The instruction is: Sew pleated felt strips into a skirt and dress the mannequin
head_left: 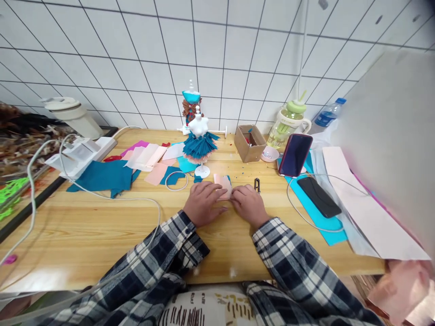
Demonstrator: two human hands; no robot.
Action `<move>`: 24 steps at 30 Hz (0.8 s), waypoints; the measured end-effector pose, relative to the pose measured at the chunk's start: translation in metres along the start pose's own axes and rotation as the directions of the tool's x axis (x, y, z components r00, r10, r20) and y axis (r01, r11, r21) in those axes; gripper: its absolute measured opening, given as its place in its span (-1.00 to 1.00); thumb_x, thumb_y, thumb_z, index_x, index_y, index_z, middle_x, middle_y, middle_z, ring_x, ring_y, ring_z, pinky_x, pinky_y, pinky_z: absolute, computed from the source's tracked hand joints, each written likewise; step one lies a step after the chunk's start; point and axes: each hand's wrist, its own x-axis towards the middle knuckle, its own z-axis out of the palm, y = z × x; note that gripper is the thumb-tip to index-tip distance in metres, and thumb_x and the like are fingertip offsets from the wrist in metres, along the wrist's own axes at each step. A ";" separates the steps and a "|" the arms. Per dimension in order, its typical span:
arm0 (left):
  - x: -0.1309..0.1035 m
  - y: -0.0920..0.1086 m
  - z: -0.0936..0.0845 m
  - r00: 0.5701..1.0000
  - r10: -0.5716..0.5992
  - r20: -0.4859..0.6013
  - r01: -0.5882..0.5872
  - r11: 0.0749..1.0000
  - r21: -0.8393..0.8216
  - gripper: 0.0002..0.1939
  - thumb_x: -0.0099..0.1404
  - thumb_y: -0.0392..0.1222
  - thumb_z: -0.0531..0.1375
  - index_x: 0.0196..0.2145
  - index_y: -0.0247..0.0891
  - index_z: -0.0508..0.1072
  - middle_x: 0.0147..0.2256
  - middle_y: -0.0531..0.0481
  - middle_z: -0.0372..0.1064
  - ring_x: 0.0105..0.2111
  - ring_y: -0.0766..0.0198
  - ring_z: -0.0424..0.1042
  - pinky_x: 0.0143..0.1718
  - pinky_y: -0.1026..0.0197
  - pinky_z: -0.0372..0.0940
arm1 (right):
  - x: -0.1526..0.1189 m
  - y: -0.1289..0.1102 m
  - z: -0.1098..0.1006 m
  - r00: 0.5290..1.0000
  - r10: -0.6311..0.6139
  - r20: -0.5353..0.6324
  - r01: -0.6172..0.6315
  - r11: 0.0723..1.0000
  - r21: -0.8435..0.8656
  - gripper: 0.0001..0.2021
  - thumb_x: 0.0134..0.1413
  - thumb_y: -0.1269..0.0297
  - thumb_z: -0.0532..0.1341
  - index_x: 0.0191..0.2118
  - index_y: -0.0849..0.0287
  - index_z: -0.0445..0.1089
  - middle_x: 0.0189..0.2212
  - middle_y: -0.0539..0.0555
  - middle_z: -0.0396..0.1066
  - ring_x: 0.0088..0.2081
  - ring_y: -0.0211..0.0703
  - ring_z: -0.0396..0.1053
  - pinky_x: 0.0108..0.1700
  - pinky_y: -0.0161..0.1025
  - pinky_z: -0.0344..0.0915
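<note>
A small piece of pale pink paper (222, 183) lies on the table between my two hands, with a bit of teal paper showing at its right side. My left hand (205, 203) rests over its left part, fingers laid across it and the thumb apart below. At the lower right edge of the paper, the fingers of my right hand (249, 203) are pressed together on it; my hand partly hides the grip. Just behind stands a white mini dress form (199, 124) wearing a ruffled teal skirt (200, 146) with pink layers beneath.
Teal paper (102, 176), pink sheets and a white ring (176, 180) lie left. A black-handled clip-like tool (257, 184) is near my right hand. Behind are a cardboard box (250, 144) and drink bottle (288, 122); phones (319, 197) and a cable lie right. Another dressed form (190, 97) stands behind.
</note>
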 end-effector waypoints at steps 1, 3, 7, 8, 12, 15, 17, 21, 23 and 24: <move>0.001 0.002 0.002 0.998 -0.006 0.064 0.006 1.000 0.002 -0.61 0.23 0.07 0.22 -0.04 -0.14 0.48 -0.10 -0.09 0.49 -0.03 0.05 0.35 0.05 -0.05 0.08 | -0.003 -0.002 0.001 0.998 0.009 0.057 -0.010 1.000 0.012 -0.84 0.25 0.30 0.14 -0.34 0.14 0.43 -0.27 0.08 0.47 -0.22 -0.10 0.25 -0.12 -0.21 0.18; 0.002 0.005 0.005 0.985 -0.039 0.169 0.038 0.999 0.009 -0.78 0.30 -0.03 0.17 -0.20 -0.13 0.53 -0.22 -0.05 0.52 -0.12 0.09 0.38 0.03 -0.09 0.04 | -0.006 -0.006 -0.001 0.987 0.048 0.153 -0.055 0.998 0.042 -0.83 0.26 0.31 0.13 -0.33 0.14 0.42 -0.28 0.08 0.46 -0.20 -0.10 0.25 -0.12 -0.21 0.18; 0.003 0.006 0.007 0.969 -0.061 0.238 0.056 0.998 0.028 -0.74 0.36 -0.10 0.11 -0.39 -0.15 0.55 -0.36 -0.02 0.52 -0.24 0.15 0.39 0.04 -0.17 -0.05 | -0.010 -0.008 -0.007 0.960 0.134 0.246 -0.170 0.977 0.130 -0.88 0.23 0.27 0.17 -0.28 0.13 0.44 -0.29 0.07 0.45 -0.17 -0.10 0.28 -0.10 -0.21 0.19; 0.003 0.006 0.007 0.968 -0.059 0.243 0.054 0.998 0.029 -0.74 0.35 -0.10 0.11 -0.40 -0.15 0.55 -0.37 -0.02 0.52 -0.24 0.15 0.38 0.05 -0.18 -0.06 | -0.010 -0.008 -0.008 0.957 0.149 0.249 -0.191 0.970 0.152 -0.89 0.21 0.25 0.20 -0.21 0.13 0.44 -0.28 0.07 0.46 -0.16 -0.10 0.30 -0.10 -0.21 0.20; 0.004 0.007 0.007 0.962 -0.076 0.262 0.071 0.997 0.030 -0.79 0.32 -0.13 0.14 -0.40 -0.16 0.54 -0.40 -0.01 0.51 -0.26 0.15 0.38 0.06 -0.19 -0.08 | -0.012 -0.005 -0.007 0.958 0.140 0.250 -0.198 0.953 0.228 -0.70 0.13 0.22 0.27 -0.01 0.12 0.41 -0.18 0.08 0.47 -0.12 -0.09 0.33 -0.06 -0.19 0.21; 0.005 0.007 0.007 0.955 -0.101 0.278 0.096 0.995 0.031 -0.79 0.32 -0.13 0.14 -0.41 -0.18 0.52 -0.41 -0.01 0.50 -0.27 0.16 0.39 0.06 -0.18 -0.07 | -0.012 -0.002 -0.005 0.956 0.114 0.271 -0.184 0.951 0.248 -0.84 0.22 0.24 0.20 -0.16 0.07 0.50 -0.24 0.05 0.50 -0.16 -0.14 0.35 -0.07 -0.21 0.20; 0.006 0.006 0.007 0.951 -0.109 0.289 0.106 0.994 0.025 -0.79 0.32 -0.12 0.15 -0.41 -0.19 0.52 -0.40 -0.02 0.51 -0.27 0.15 0.39 0.06 -0.18 -0.07 | -0.011 -0.001 -0.003 0.955 0.130 0.268 -0.203 0.942 0.267 -0.84 0.23 0.24 0.19 -0.19 0.05 0.52 -0.27 0.03 0.52 -0.18 -0.16 0.35 -0.08 -0.23 0.20; 0.005 0.001 0.010 0.936 -0.141 0.323 0.153 0.988 -0.012 -0.80 0.33 -0.09 0.15 -0.36 -0.17 0.53 -0.37 -0.01 0.51 -0.24 0.14 0.40 0.07 -0.17 -0.08 | -0.009 -0.001 -0.003 0.930 0.261 0.257 -0.337 0.886 0.319 -0.90 0.13 0.26 0.28 -0.24 0.05 0.54 -0.34 -0.01 0.53 -0.23 -0.18 0.37 -0.17 -0.28 0.20; 0.005 -0.002 0.012 0.921 -0.184 0.342 0.214 0.975 -0.051 -0.80 0.32 -0.05 0.16 -0.34 -0.13 0.54 -0.36 0.02 0.51 -0.23 0.15 0.41 0.05 -0.14 -0.06 | -0.007 -0.002 -0.003 0.903 0.332 0.271 -0.410 0.853 0.322 -0.94 0.07 0.26 0.32 -0.32 0.06 0.54 -0.41 -0.03 0.52 -0.28 -0.18 0.36 -0.23 -0.29 0.19; 0.004 -0.003 0.013 0.913 -0.209 0.350 0.248 0.966 -0.070 -0.80 0.32 -0.03 0.17 -0.33 -0.12 0.54 -0.36 0.04 0.52 -0.23 0.15 0.42 0.03 -0.12 -0.04 | -0.006 -0.002 -0.004 0.893 0.353 0.280 -0.434 0.841 0.322 -0.95 0.06 0.26 0.32 -0.35 0.06 0.54 -0.43 -0.03 0.51 -0.30 -0.18 0.36 -0.25 -0.30 0.19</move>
